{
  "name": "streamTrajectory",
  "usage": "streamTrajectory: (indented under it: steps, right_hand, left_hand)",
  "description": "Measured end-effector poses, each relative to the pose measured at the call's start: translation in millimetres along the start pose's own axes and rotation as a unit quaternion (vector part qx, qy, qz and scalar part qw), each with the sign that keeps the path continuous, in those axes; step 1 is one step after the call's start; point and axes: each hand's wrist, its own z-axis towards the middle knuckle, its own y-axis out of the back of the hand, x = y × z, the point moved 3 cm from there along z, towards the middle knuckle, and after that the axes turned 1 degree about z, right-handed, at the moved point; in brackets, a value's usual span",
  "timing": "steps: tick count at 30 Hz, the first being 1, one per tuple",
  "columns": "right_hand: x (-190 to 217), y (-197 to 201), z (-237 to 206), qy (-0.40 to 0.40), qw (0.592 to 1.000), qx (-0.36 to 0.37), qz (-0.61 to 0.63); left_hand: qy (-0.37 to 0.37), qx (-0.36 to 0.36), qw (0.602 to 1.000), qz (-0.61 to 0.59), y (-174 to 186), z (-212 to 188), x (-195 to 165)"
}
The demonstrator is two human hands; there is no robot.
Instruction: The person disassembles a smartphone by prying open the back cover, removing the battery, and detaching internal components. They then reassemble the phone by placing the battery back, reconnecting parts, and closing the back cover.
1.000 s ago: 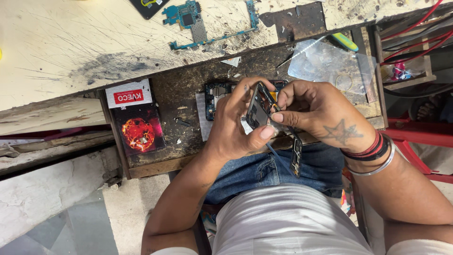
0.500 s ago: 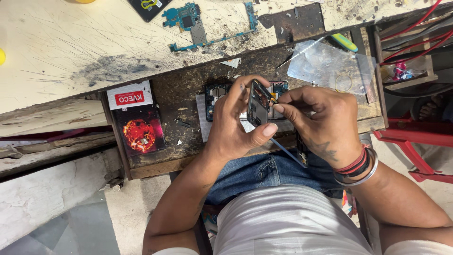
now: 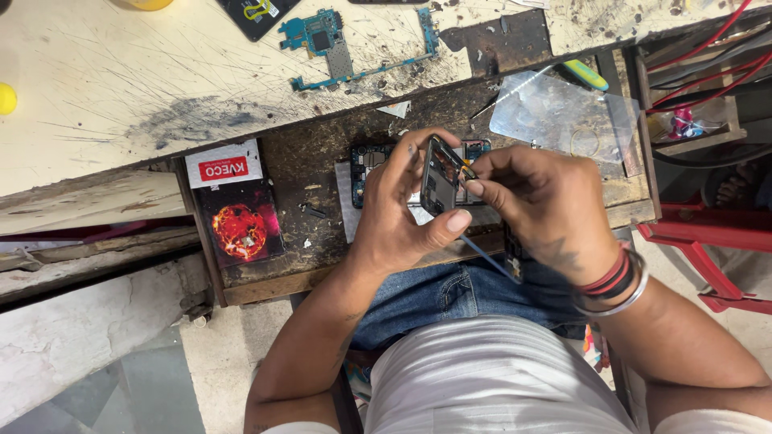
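The left hand (image 3: pixel 394 221) holds a small dark opened phone body (image 3: pixel 441 175) on edge above the lower dark wooden worktop (image 3: pixel 322 181), thumb clamped under it and fingers curled over the top. The right hand (image 3: pixel 547 205) pinches a thin dark-shafted tool (image 3: pixel 486 257) narrowly, its tip at the phone's right edge; the tip itself is hidden behind the fingers. Open room is tight here: the pale scratched upper worktop (image 3: pixel 121 88) overhangs behind, and a red metal frame (image 3: pixel 708 233) stands close on the right. A second dark phone frame (image 3: pixel 370 165) lies flat, mostly covered by the hands. A blue-green circuit board (image 3: pixel 338 40) rests on the pale surface, a clear crinkled plastic bag (image 3: pixel 563 116) beside the hands, and a glossy black-and-red card box (image 3: pixel 241 229) to the left.
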Motion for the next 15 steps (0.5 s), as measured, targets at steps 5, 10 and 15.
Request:
streamTrajectory:
  steps: [5, 10, 15]
  right_hand:
    - [-19, 4, 6, -0.124, 0.963, 0.069, 0.23]
    - [-19, 8, 1, -0.079, 0.979, 0.016, 0.189]
    - [-13, 11, -4, -0.055, 0.987, -0.034, 0.144]
  left_hand:
    - [-0.006, 0.011, 1.0, -0.004, -1, 4, -4]
    - [0.03, -0.021, 0.993, -0.113, -3, 7, -11]
    - [-0.152, -0.151, 0.951, 0.222, -3, 3, -33]
